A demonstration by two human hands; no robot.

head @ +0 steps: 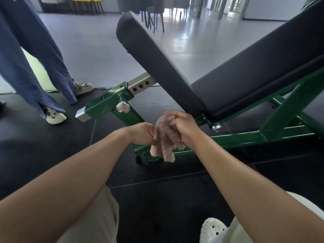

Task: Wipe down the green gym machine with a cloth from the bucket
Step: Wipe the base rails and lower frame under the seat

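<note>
Dark rubber floor tiles [166, 199] lie under you, with a glossy grey floor and chair legs further back. In front of you stands the green steel gym machine frame [236, 138], carrying two black padded cushions [263, 67] that meet in a V. A round silver knob [122, 107] sticks out of the green post on the left.

Your right hand [184, 128] holds the fluffy pinkish-beige cloth [164, 139] bunched at its top, the grip closed tight round it just below the lower end of the cushions. Your left hand [142, 133] pinches the cloth's left edge in a narrow grip. The cloth hangs in front of the low green rail; you cannot tell whether it touches.

To the left stands a person in loose blue trousers [35, 58] and pale shoes.
</note>
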